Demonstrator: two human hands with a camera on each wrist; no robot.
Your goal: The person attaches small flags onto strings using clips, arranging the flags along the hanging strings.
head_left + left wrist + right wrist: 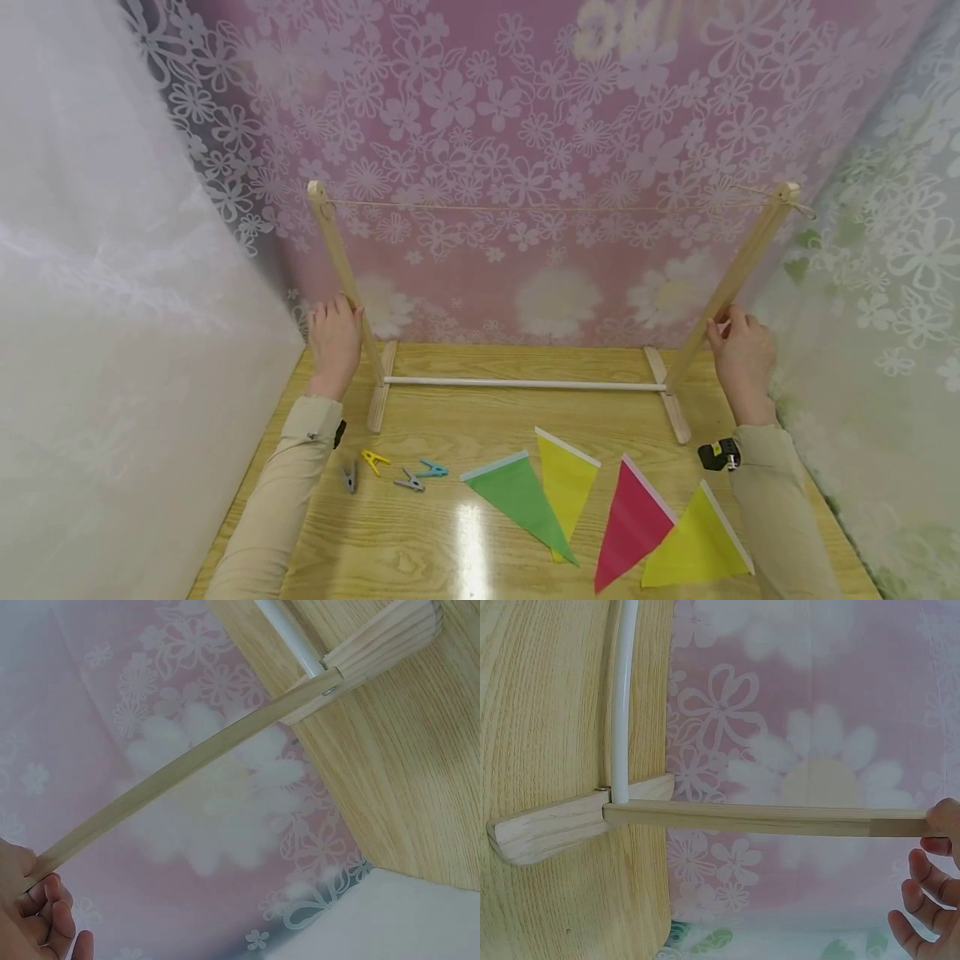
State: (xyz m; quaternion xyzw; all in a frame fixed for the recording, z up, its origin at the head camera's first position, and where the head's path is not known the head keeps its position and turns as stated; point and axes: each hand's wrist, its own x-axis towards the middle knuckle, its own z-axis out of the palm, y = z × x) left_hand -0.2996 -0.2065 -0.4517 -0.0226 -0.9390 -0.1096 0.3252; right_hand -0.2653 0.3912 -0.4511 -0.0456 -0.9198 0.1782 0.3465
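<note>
A wooden stand stands at the back of the table, with a string (555,207) tied between its post tops and a white rod (525,383) joining the two feet. My left hand (335,340) pinches the left post (336,250) about midway up; in the left wrist view the thumb and index finger (49,887) close on its edge. On the other side my right hand (742,354) pinches the right post (750,250) between thumb and index finger, the other fingers loosely bent, as the right wrist view shows.
Toward the front lie a green pennant (517,496), a red pennant (633,529) and two yellow ones. Left of them are a yellow clothespin (374,460), a blue clothespin (432,469) and two grey ones. Floral curtains (480,125) rise behind and beside the table (420,542).
</note>
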